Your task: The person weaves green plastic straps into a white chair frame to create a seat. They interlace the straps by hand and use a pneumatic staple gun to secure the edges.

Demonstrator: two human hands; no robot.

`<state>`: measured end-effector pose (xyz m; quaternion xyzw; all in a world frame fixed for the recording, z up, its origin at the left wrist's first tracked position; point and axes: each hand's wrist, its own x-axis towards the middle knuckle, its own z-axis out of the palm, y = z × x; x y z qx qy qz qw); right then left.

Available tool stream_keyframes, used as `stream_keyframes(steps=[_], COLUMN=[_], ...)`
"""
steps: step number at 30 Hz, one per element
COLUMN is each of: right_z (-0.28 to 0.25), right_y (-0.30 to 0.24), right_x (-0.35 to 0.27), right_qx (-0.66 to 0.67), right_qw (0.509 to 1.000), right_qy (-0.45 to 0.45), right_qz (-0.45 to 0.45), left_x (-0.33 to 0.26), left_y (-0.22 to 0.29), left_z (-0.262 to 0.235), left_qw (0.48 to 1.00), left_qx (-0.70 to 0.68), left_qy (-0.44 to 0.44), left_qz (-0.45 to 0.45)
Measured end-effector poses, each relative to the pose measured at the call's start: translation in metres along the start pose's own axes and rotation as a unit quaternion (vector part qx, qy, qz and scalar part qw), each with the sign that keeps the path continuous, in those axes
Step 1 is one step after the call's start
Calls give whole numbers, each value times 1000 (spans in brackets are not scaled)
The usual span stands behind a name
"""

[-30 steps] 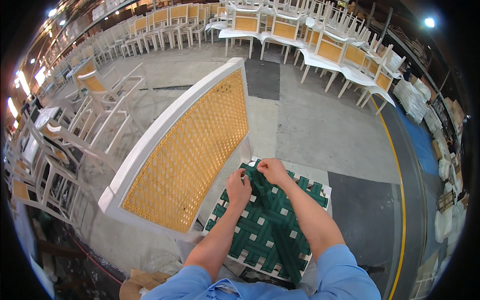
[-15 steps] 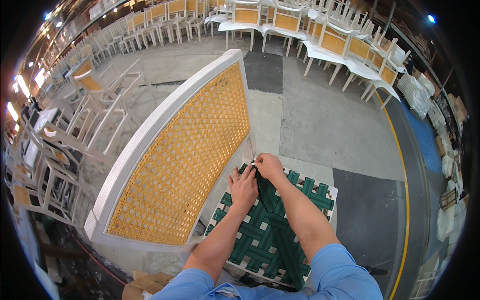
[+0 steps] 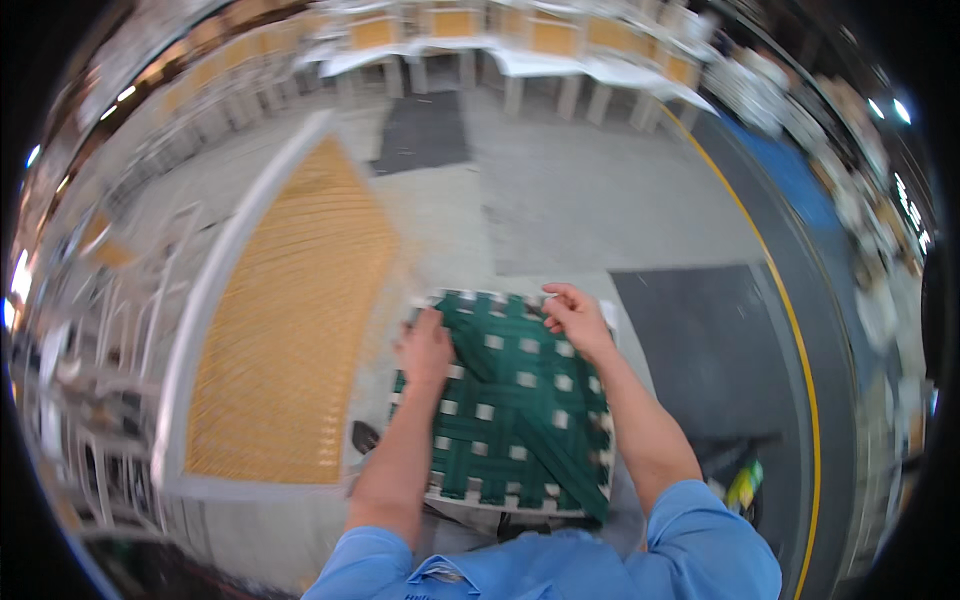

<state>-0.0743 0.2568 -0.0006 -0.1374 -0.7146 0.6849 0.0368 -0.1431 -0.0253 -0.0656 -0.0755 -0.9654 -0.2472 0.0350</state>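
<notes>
A chair seat frame woven with green webbing (image 3: 525, 375) lies in front of me, pale frame showing in the gaps. My left hand (image 3: 427, 350) is at its far left corner, fingers curled at the end of a loose green strap (image 3: 468, 348); blur hides the exact grip. My right hand (image 3: 577, 315) is raised over the far right part of the seat, apart from my left. Its fingers are bent together, and anything small between them cannot be made out. Another loose strap end (image 3: 562, 465) lies slantwise across the near right of the weave.
Left of the seat stands a white-framed cane chair back (image 3: 290, 330). White chair frames (image 3: 110, 400) crowd the far left. A row of chairs with white-covered seats (image 3: 540, 62) lines the back. A yellow floor line (image 3: 790, 300) runs along the right, and a bright green-yellow item (image 3: 743, 485) sits low right.
My hands have come apart: the right has moved away to the right, while the left stays by the far left corner. The view has turned, shifting the background leftward.
</notes>
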Motion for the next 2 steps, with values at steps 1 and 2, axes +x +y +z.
stream_keyframes(steps=[1, 2], right_z=[-41, -105], right_y=[4, 11], right_x=[-34, -83], right_qx=[12, -7], right_qw=[999, 996], right_qy=[39, 85], right_qz=[-11, -34], left_x=[6, 12], left_y=[-9, 10], left_z=[-2, 2], left_qw=[999, 990], left_qx=[-30, -103], left_qy=[-14, -73], left_qz=[-5, -57])
